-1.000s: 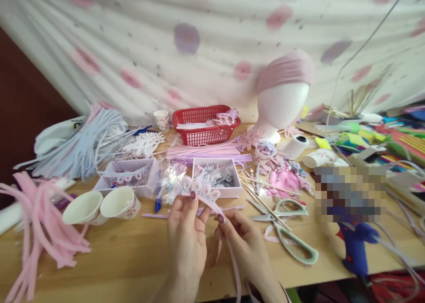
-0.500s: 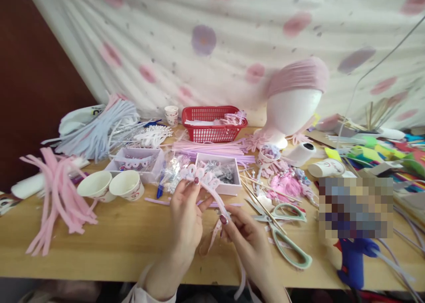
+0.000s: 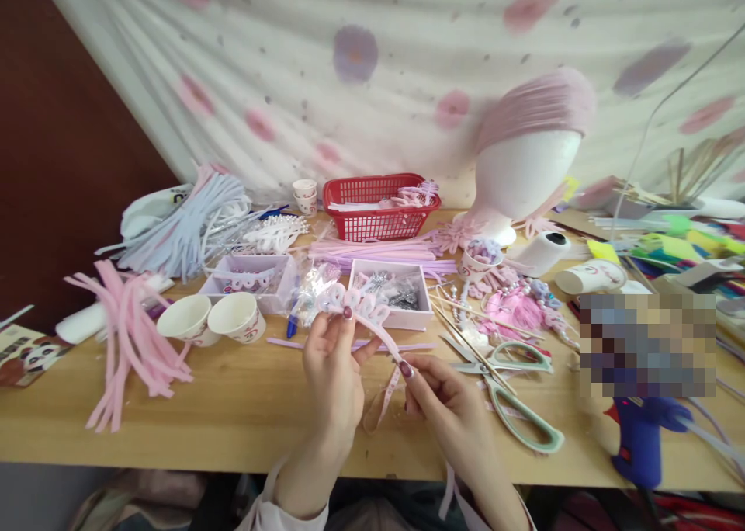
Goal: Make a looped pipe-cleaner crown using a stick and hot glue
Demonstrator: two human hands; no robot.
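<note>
A pale pink pipe cleaner [image 3: 381, 331], bent into several loops along its upper left part, is held up between both hands above the wooden table. My left hand [image 3: 334, 368] pinches it just below the loops, thumb toward me. Farther down its length, my right hand [image 3: 445, 399] grips it between thumb and curled fingers. Its free end dangles below my right hand, over the table's front edge. Behind the loops stands a white box [image 3: 401, 317] of small bagged parts. A thin pink printed tape [image 3: 389, 395] lies curled on the table between my hands.
Green-handled scissors [image 3: 524, 414] lie open right of my right hand, a blue glue gun [image 3: 637, 445] beyond. Two paper cups [image 3: 237, 317] and pink pipe cleaners [image 3: 125, 345] are at left. Behind stand a red basket [image 3: 381, 224] and a white foam head [image 3: 524, 174].
The view has shifted slightly, so the table sits higher and further right in the picture. My right hand has slid a little along the pipe cleaner; both hands keep their hold.
</note>
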